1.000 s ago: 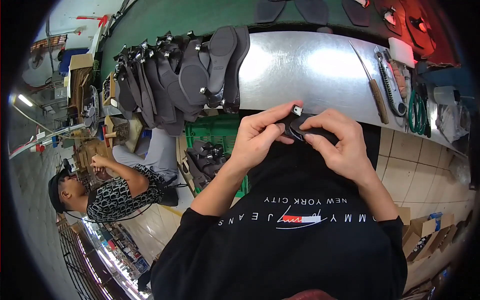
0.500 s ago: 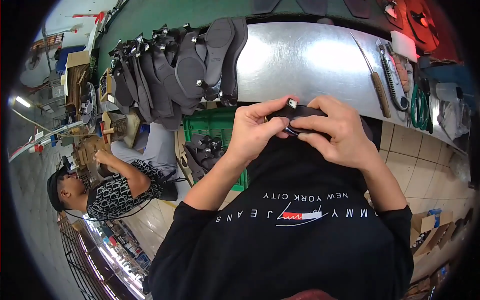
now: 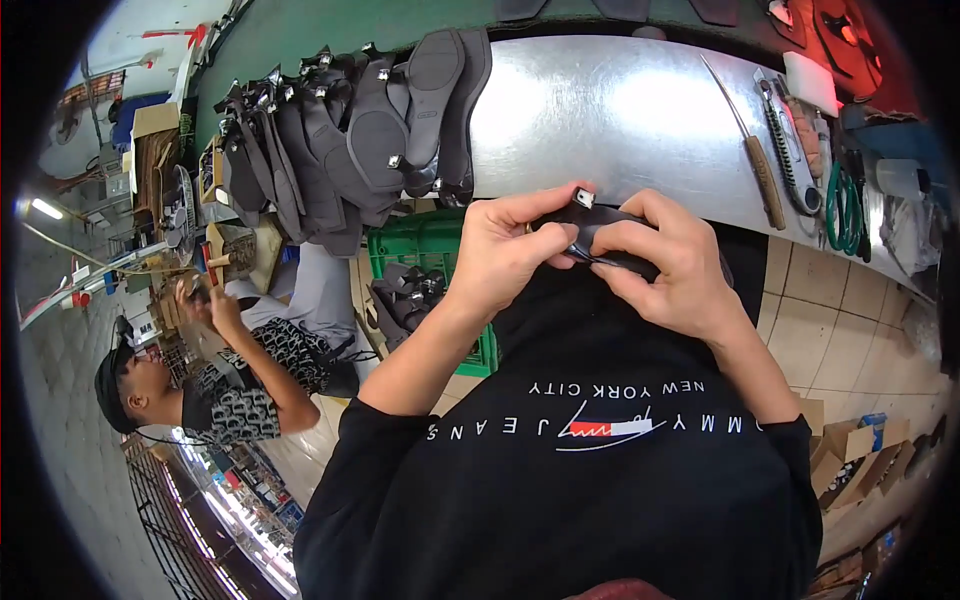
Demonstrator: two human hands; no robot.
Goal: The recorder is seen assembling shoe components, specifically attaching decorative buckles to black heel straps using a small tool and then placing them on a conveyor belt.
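Note:
Close in front of my chest I hold a black sandal [image 3: 606,219] with both hands, over the bench's near edge. My left hand [image 3: 510,245] is closed on its strap end, the thumb pressed near the shiny black strap. A small square metal ornament [image 3: 584,198] pokes up beside the left fingertips. On the other side, my right hand [image 3: 662,262] curls its fingers and thumb around the sandal. Much of the sandal is hidden behind my fingers and against my black shirt.
Dark sandals [image 3: 375,140] lie overlapped on the left of the metal bench [image 3: 600,110]. An awl [image 3: 762,180], a utility knife [image 3: 795,175] and green-handled scissors [image 3: 843,210] lie right. A green crate [image 3: 405,240] holds more sandals. A co-worker [image 3: 235,390] sits left.
My right fingers have shifted on the sandal, and more of its black strap shows between my hands. The co-worker's hands have risen, one with a hammer-like tool.

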